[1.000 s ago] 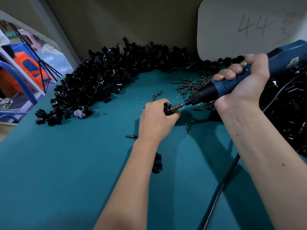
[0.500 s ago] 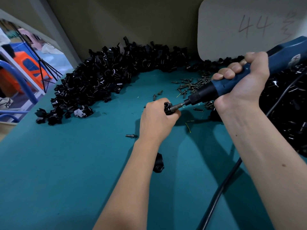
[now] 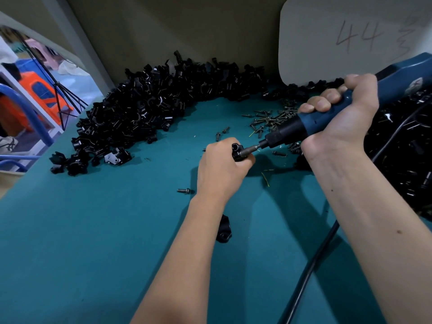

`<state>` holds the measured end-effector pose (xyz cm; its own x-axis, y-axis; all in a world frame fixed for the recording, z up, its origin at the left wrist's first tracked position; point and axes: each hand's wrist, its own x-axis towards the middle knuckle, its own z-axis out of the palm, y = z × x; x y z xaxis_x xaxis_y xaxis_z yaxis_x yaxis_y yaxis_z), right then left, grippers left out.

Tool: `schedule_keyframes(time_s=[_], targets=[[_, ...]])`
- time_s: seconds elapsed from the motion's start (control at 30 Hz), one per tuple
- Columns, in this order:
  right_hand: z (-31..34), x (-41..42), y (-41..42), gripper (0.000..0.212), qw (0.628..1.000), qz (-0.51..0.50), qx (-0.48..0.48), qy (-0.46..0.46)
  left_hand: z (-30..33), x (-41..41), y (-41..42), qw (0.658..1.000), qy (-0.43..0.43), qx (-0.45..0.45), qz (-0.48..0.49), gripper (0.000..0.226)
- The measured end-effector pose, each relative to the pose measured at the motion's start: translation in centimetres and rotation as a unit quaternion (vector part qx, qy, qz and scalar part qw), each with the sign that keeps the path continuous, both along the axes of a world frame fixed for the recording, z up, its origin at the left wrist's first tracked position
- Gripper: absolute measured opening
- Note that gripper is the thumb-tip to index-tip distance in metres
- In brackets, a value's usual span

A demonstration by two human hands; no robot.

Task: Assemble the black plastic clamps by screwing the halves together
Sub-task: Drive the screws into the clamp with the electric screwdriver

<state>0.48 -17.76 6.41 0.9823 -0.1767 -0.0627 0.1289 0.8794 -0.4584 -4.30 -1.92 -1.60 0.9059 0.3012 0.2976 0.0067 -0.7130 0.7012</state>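
Clamp (image 3: 237,152) first: it sits in my left hand (image 3: 221,169), pinched in a closed fist so that only its top end pokes out above my thumb and fingers, raised just over the teal table (image 3: 93,242). My right hand (image 3: 339,118) is wrapped tight around the blue grip of the electric screwdriver (image 3: 311,123), which slants down and to the left, and its metal bit (image 3: 251,149) meets the clamp from the right side, touching it at the exposed end. So the clamp lies between my two hands, held by the left and pressed by the tool in the right. Behind my left hand a big heap of black clamp parts (image 3: 149,113) curves along the back wall, and a scatter of screws (image 3: 271,120) lies on the table just beyond the screwdriver's nose. One loose screw (image 3: 184,190) rests on the table just left of my left wrist, and a single black clamp piece (image 3: 224,231) lies partly hidden under my left forearm. The screwdriver's black cable (image 3: 311,265) runs across the table below my right forearm.
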Motion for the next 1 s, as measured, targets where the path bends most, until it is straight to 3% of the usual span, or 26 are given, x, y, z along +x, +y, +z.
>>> schedule_keyframes(time_s=[0.2,0.33,0.47,0.6,1.0], targets=[[0.1,-0.5,-0.1,0.029,0.998,-0.01,-0.049,0.022,0.0,0.0,0.0,1.0,-0.002,0.003,0.008,0.023],[0.6,-0.6,-0.1,0.03,1.0,-0.012,0.004,0.013,0.1,0.2,0.0,0.999,0.001,0.019,0.038,0.023],[0.7,-0.5,0.1,0.03,0.999,-0.016,-0.035,0.013,0.2,0.0,0.1,1.0,-0.008,0.005,0.015,0.021],[0.9,-0.2,-0.2,0.027,1.0,0.001,-0.007,0.008,0.2,-0.2,0.0,0.998,-0.046,-0.028,-0.034,0.017],[2.0,-0.2,-0.7,0.027,0.998,-0.013,0.006,0.054,0.8,0.0,-0.1,0.971,-0.234,0.036,-0.016,0.02]])
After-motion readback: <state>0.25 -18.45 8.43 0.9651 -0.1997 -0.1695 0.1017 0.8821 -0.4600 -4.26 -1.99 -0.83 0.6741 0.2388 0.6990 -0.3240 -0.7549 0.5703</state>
